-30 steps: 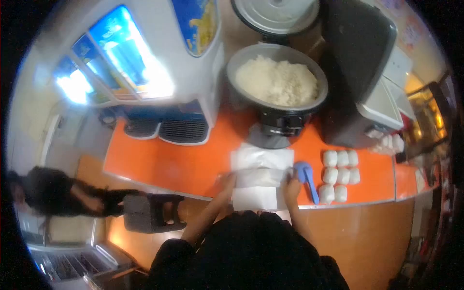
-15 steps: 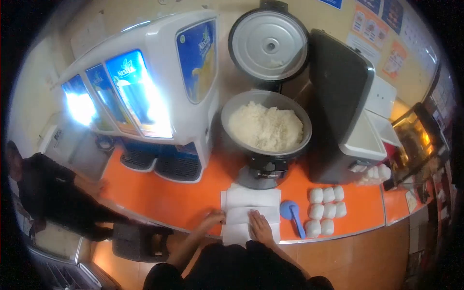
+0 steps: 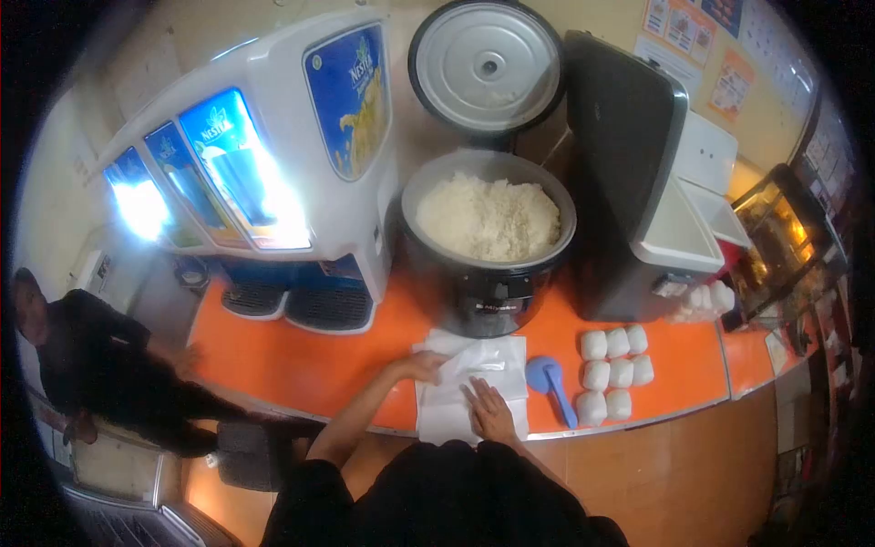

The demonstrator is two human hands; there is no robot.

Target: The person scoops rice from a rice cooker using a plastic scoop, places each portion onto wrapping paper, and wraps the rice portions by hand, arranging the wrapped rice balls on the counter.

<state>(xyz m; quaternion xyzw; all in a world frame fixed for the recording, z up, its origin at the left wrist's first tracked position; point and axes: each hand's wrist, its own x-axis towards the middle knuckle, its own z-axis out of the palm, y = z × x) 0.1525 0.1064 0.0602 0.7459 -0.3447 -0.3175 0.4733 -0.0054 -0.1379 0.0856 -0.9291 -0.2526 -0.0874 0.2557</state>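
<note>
A stack of white paper sheets lies near the counter's front edge. My left hand pinches the left side of the top sheet, which is raised and curved with a shiny patch on it. Flat on the sheets rests my right hand, its fingers spread. Just right of the paper is a blue rice scoop, handle toward me. Beyond it sit several white wrapped rice portions in short rows. Behind the paper, an open rice cooker holds a heap of cooked rice.
A drink dispenser stands at the left of the orange counter. The cooker's lid is tipped up behind. At right are a dark cooler box with its lid raised and a lit display case. Another person is at far left.
My left hand has moved up and inward, lifting the left part of the top sheet. My right hand stays on the paper. The whole view has shifted slightly.
</note>
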